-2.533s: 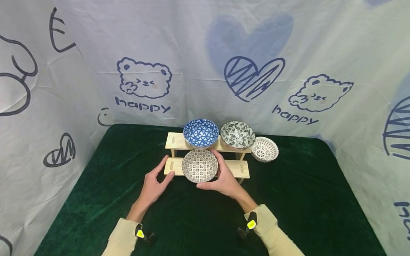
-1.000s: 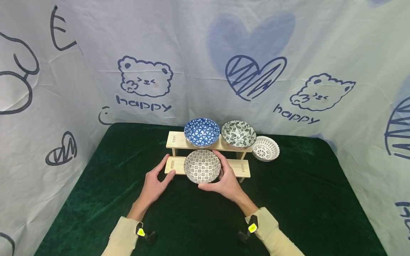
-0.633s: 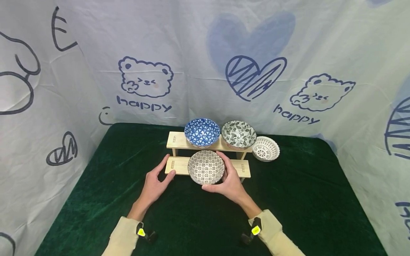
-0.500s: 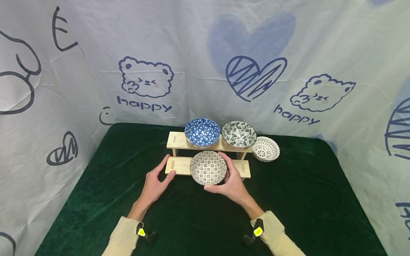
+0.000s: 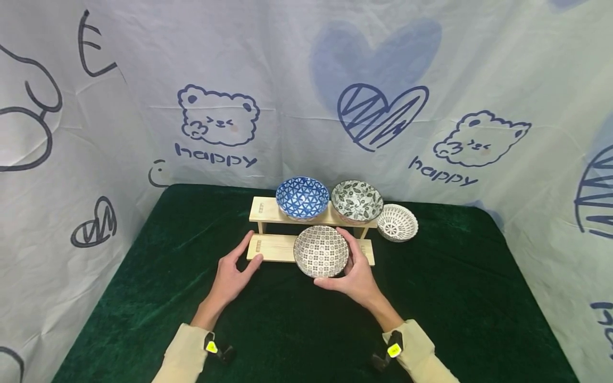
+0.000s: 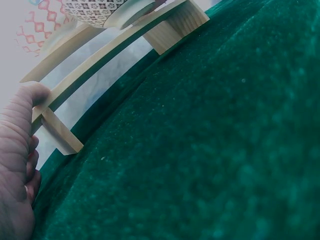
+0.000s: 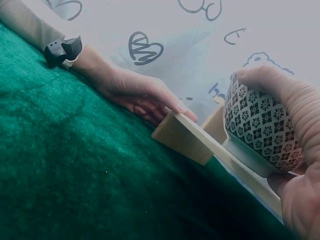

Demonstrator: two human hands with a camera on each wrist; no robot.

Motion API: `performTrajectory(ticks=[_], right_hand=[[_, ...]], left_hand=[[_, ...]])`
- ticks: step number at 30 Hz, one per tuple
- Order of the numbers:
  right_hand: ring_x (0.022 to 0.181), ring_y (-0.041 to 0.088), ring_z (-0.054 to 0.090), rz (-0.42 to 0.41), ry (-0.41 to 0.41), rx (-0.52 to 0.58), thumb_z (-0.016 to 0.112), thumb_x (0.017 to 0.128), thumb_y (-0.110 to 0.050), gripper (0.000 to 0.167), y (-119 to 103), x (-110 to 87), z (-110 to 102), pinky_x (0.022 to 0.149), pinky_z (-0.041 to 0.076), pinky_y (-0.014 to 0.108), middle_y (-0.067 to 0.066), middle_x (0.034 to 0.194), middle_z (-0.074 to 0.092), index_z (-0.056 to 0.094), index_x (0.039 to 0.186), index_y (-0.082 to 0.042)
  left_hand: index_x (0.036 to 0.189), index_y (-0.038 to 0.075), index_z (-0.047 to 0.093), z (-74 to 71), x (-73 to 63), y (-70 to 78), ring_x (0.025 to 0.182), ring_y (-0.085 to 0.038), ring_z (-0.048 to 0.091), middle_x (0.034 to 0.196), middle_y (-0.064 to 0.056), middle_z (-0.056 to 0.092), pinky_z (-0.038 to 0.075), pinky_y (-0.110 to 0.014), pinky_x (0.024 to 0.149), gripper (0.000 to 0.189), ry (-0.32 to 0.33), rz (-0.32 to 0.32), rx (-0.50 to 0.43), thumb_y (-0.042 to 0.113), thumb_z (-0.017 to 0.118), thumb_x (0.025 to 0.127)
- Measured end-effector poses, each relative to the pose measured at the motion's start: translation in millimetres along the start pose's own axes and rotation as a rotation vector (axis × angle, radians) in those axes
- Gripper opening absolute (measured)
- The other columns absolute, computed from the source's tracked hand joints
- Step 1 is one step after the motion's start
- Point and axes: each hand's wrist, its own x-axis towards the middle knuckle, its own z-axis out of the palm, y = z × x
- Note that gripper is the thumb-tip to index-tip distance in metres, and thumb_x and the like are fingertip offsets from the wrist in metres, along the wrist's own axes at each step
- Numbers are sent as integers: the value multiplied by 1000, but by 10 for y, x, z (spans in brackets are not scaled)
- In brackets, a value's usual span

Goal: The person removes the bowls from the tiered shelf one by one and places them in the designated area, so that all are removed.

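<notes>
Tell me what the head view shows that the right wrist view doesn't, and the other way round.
Head only: the blue bowl and the leaf-patterned bowl on the upper step, the small white bowl to their right, and the inside of the brown-patterned bowl.

Right wrist only: the brown-patterned bowl's plain, pale foot.

Both: the right hand holding that bowl, the left hand at one end of the lower step, the green cloth and the printed backdrop.
</notes>
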Motion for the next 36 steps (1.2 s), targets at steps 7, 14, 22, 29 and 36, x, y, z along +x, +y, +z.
performTrajectory(ticks=[7, 14, 22, 29, 36], right_hand=[[145, 38, 40, -11, 26, -8, 95, 69, 1, 115, -2, -94, -72, 115, 39, 22, 14, 160, 34, 27, 161, -9], [146, 37, 40, -27, 71, -50, 94, 70, 3, 113, 28, -181, -173, 114, 39, 21, 15, 161, 35, 27, 161, -6], [143, 37, 42, -51, 121, -70, 93, 69, 7, 114, 5, -239, -319, 113, 41, 21, 16, 159, 36, 26, 161, -4], [144, 36, 41, -52, 158, -107, 92, 71, 8, 112, -10, -320, -438, 113, 40, 18, 15, 161, 35, 26, 161, -3], [141, 31, 43, -66, 200, -111, 91, 68, 13, 114, -21, -399, -562, 113, 41, 19, 17, 159, 37, 26, 161, -2]], left_hand=[[162, 11, 40, -1, 2, -9, 151, -25, 41, 165, -1, 41, 32, -55, 123, 70, 0, 6, 3, 35, 69, 102], [162, 11, 39, 6, 4, -20, 152, -25, 40, 165, -1, 41, 32, -55, 123, 70, -2, 2, 0, 36, 68, 103], [162, 11, 39, 3, 4, -13, 151, -26, 41, 165, -2, 40, 32, -55, 123, 70, -2, 8, -3, 34, 69, 102], [162, 12, 39, 6, -1, -26, 152, -25, 40, 165, -1, 40, 32, -55, 123, 70, -5, 8, -5, 34, 69, 103], [162, 13, 39, 0, 2, -12, 152, -26, 40, 165, -2, 40, 32, -55, 123, 70, -5, 5, 1, 35, 69, 103]])
